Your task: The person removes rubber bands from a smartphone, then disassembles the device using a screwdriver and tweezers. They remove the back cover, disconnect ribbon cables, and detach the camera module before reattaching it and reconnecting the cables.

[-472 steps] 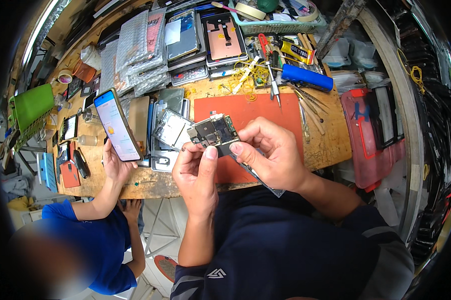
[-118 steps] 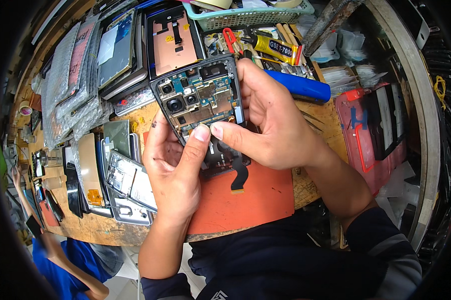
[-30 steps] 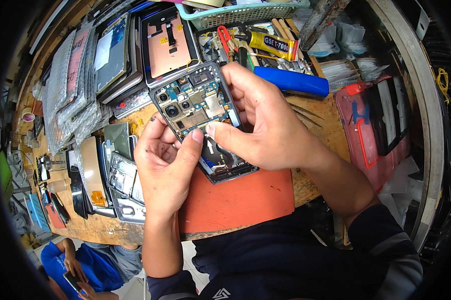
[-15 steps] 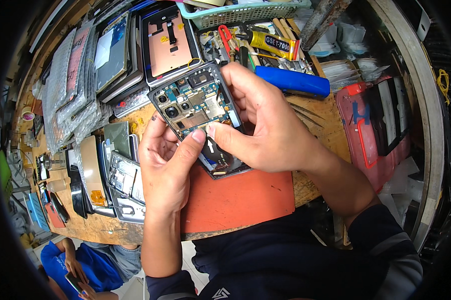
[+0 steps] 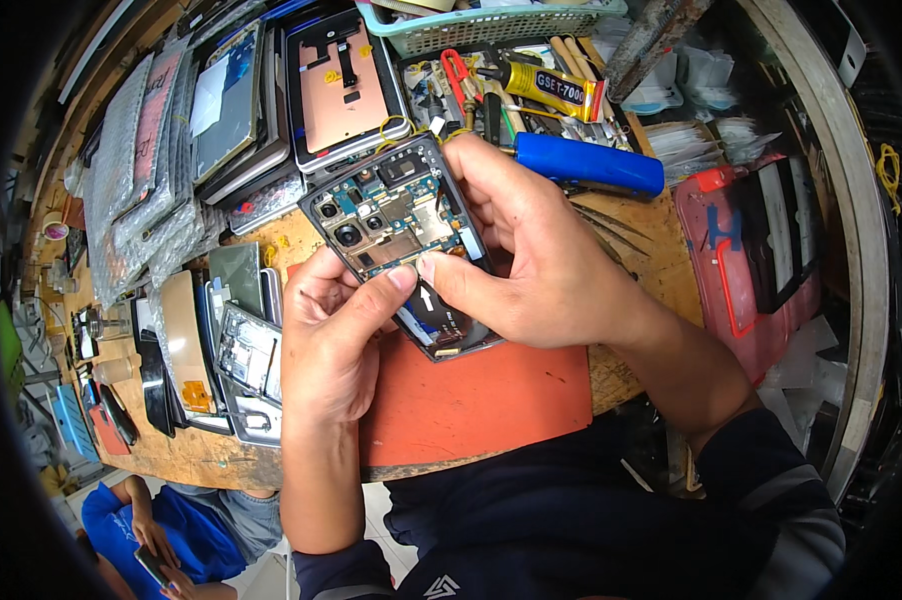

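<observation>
Between both hands, tilted above an orange-red mat (image 5: 471, 405), is an opened smartphone (image 5: 401, 220) without its back cover. Its circuit board and camera lenses face up at the far end, and a black part with a white arrow shows nearer me. My left hand (image 5: 336, 335) grips the left edge, fingers partly hidden beneath, its thumb pressing at the board's lower edge. From the right, my right hand (image 5: 521, 250) wraps the other edge, with its thumb on the inside close beside the left thumb. What lies under the two thumb tips is hidden.
Stacked tablet panels (image 5: 346, 90) and bubble-wrapped screens (image 5: 141, 170) fill the far left. Phone frames (image 5: 251, 350) lie at left. A yellow-black glue tube (image 5: 551, 88), a blue cylinder (image 5: 589, 163) and tweezers (image 5: 611, 228) lie beyond. A person in blue (image 5: 161, 540) sits lower left.
The phone has shifted very slightly, its far end a little lower in the picture. Both hands keep their grip, thumbs pressed at nearly the same spot.
</observation>
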Tool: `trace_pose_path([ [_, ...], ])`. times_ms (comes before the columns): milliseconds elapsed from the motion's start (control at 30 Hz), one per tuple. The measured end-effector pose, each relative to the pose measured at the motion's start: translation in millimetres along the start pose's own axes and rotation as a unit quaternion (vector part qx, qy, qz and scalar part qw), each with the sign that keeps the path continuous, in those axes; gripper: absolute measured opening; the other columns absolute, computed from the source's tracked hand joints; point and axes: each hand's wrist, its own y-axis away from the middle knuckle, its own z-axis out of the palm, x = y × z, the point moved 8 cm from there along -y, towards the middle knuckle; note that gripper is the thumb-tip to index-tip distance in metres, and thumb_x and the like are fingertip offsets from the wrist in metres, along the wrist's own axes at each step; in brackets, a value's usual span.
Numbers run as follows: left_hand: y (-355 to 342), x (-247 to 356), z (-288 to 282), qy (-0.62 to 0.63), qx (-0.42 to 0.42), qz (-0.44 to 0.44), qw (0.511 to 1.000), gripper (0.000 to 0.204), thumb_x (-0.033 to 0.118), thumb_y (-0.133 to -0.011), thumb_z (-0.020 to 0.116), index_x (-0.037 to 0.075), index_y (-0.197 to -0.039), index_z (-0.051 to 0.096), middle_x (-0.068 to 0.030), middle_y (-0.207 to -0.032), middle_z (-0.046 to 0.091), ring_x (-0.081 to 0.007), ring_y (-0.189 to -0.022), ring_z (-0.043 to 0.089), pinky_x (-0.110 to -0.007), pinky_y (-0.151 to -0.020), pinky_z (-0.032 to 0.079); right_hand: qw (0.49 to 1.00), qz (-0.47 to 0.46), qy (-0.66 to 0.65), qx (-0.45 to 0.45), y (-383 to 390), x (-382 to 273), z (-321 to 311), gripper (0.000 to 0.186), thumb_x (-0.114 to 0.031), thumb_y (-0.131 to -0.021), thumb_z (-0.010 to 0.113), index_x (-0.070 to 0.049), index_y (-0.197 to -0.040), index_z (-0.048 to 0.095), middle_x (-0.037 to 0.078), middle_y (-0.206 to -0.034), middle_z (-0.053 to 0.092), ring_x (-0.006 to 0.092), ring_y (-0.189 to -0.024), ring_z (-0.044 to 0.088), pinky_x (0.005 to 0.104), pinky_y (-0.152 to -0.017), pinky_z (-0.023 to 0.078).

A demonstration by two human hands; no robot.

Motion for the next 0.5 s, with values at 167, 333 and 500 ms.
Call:
trace_pose_path([
  [167,1,-2,-2,0.006,-0.004,-0.01,1.0,0.024,0.003,-0.096,0.076,0.0,-0.119,0.071,-0.0048,-0.098,0.077,-0.0057,-0.08,0.069,-0.021,-0.069,0.053,1.0,-0.005,-0.01,-0.004,1,2,1,0.043,0.006,-0.093,0.068,0.0,-0.132,0.051,0.005,-0.118,0.063,0.0099,-0.112,0.063,0.03,-0.097,0.054],
  [333,5,0,7,-0.004,-0.008,0.022,1.0,0.029,0.002,-0.097,0.076,-0.002,-0.125,0.068,-0.0064,-0.106,0.077,-0.01,-0.09,0.072,-0.025,-0.081,0.057,0.999,0.005,-0.045,-0.014,1,6,0,0.046,0.005,-0.094,0.069,0.0,-0.136,0.051,0.006,-0.122,0.064,0.0105,-0.114,0.063,0.0302,-0.097,0.054],
  [500,4,5,5,-0.047,-0.035,0.067,0.996,0.035,0.004,-0.098,0.076,-0.004,-0.13,0.065,-0.0095,-0.116,0.077,-0.0124,-0.101,0.072,-0.027,-0.092,0.056,0.995,-0.026,-0.095,-0.005,-7,7,-5,0.048,0.0,-0.091,0.074,0.005,-0.133,0.052,0.011,-0.111,0.07,0.0125,-0.101,0.067,0.0305,-0.084,0.056],
])
